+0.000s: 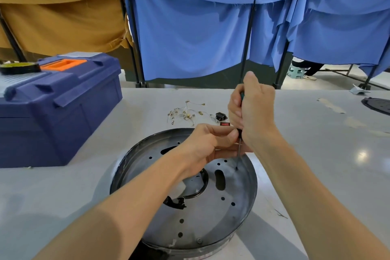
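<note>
Grips the screwdriver upright, right hand fingers curled round its handle for downward force; pinches the shaft with the left hand, likely steadying the tip in the metal base on the surface.

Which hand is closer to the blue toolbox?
Left. The left hand pinches the screwdriver shaft over the metal pan, on the side toward the toolbox; the right hand grips it higher up, farther away.

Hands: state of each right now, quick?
Left hand: pinches the screwdriver just below its handle.
Right hand: grips the screwdriver handle, tip down in the metal pan.
</note>
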`<action>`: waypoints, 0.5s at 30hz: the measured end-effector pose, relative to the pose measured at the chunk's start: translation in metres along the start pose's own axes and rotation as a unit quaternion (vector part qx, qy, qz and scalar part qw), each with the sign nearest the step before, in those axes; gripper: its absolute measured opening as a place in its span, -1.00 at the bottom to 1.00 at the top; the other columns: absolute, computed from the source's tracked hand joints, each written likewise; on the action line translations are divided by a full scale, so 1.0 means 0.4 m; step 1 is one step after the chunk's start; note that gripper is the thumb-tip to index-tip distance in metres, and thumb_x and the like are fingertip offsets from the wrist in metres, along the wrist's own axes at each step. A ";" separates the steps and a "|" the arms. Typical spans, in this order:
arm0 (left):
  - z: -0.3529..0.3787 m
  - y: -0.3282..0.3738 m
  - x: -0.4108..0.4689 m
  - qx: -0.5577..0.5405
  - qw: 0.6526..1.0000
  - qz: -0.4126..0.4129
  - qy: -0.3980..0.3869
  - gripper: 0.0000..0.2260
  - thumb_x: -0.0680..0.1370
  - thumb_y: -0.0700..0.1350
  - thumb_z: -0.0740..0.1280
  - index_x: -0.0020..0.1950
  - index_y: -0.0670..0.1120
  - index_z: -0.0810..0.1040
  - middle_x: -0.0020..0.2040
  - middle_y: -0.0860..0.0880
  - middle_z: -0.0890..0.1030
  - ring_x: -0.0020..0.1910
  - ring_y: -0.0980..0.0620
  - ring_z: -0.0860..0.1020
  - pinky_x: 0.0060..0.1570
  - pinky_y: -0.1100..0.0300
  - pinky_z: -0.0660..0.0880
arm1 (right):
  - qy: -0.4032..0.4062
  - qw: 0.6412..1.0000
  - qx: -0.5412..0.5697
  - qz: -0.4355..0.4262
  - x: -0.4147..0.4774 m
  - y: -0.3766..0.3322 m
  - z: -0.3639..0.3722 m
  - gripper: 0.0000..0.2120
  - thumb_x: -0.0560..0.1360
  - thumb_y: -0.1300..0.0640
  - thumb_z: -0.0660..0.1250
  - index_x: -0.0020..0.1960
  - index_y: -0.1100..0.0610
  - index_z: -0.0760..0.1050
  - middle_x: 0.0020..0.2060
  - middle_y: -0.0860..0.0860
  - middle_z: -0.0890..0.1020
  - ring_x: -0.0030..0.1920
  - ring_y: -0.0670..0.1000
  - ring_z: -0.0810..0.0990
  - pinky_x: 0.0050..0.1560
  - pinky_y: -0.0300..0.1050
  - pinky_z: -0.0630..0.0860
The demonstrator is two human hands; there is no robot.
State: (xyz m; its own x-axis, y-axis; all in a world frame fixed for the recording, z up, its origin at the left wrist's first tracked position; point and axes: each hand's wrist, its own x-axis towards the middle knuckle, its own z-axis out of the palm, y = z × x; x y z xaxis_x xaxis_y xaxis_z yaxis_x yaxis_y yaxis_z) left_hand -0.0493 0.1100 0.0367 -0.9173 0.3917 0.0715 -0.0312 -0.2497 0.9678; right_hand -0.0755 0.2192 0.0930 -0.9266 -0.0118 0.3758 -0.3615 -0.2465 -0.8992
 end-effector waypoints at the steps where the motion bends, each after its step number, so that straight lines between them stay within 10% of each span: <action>1: 0.004 0.001 0.001 0.005 1.000 0.003 0.006 -0.87 0.49 -0.19 0.38 -0.05 -0.10 0.73 -0.10 -0.09 0.72 -0.09 -0.04 0.69 -0.09 0.22 0.59 | 0.048 0.998 -0.024 -0.034 -0.007 0.006 0.007 -0.32 0.68 0.06 0.00 -0.63 0.06 0.30 -0.69 -0.02 0.29 -0.68 -0.06 0.21 -0.60 -0.32 0.14; 5: 0.009 -0.002 0.003 0.030 0.999 0.012 0.028 -0.83 0.53 -0.31 0.34 -0.04 -0.14 0.71 -0.12 -0.13 0.71 -0.12 -0.07 0.68 -0.09 0.16 0.61 | 0.109 0.989 -0.057 -0.081 -0.028 0.020 0.022 -0.32 0.67 0.09 0.04 -0.64 0.07 0.34 -0.67 -0.02 0.37 -0.65 -0.04 0.31 -0.58 -0.28 0.24; 11: 0.013 -0.002 0.001 0.022 1.000 -0.003 0.000 -0.84 0.56 -0.13 0.32 -0.04 -0.13 0.70 -0.09 -0.22 0.70 -0.02 -0.18 0.68 -0.02 0.15 0.59 | -0.261 0.957 -0.002 0.127 0.049 -0.059 -0.060 -0.42 0.59 -0.03 0.21 -0.55 0.19 0.28 -0.67 0.07 0.28 -0.68 0.04 0.21 -0.60 -0.23 0.20; 15: -0.001 -0.006 0.001 0.003 1.000 -0.011 -0.011 -0.80 0.60 -0.18 0.28 -0.03 -0.15 0.70 -0.06 -0.23 0.69 0.02 -0.17 0.67 0.00 0.17 0.58 | -0.224 0.968 0.023 0.114 0.052 -0.038 -0.040 -0.39 0.64 0.10 0.15 -0.58 0.17 0.20 -0.70 0.02 0.18 -0.70 -0.04 0.09 -0.61 -0.34 0.01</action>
State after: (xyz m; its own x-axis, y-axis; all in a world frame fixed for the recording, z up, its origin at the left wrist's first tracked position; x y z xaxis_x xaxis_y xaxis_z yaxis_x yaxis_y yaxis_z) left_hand -0.0496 0.1102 0.0345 -0.9074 0.4165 0.0558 -0.0486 -0.2360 0.9705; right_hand -0.0909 0.2383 0.1109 -0.8400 -0.4873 0.2385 -0.1391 -0.2314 -0.9629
